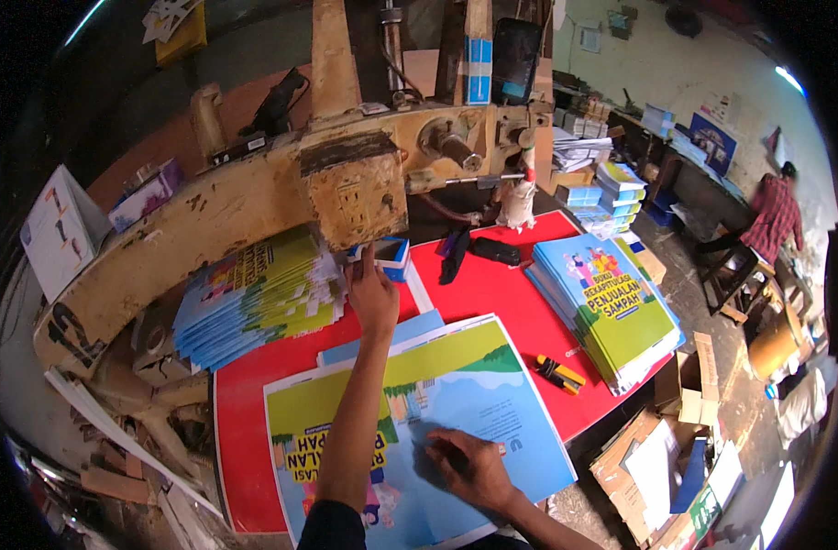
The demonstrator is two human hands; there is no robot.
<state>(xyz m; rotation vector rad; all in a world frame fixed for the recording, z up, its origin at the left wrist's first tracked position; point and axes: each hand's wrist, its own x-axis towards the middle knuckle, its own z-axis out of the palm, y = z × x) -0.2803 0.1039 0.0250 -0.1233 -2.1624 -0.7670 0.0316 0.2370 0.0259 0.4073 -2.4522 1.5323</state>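
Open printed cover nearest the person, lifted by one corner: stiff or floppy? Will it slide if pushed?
Probably floppy: the printed cover looks broad and thin, so the far side may sag. Likely light for its size, judging by its thin edge; layers beneath unclear. May slide: it lies flat over the red board with no clamp visible.

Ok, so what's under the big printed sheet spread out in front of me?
A blue sheet sticks out past the far edge of the printed sheet, and red tabletop shows on both sides. Anything else underneath is covered, so I can't tell.
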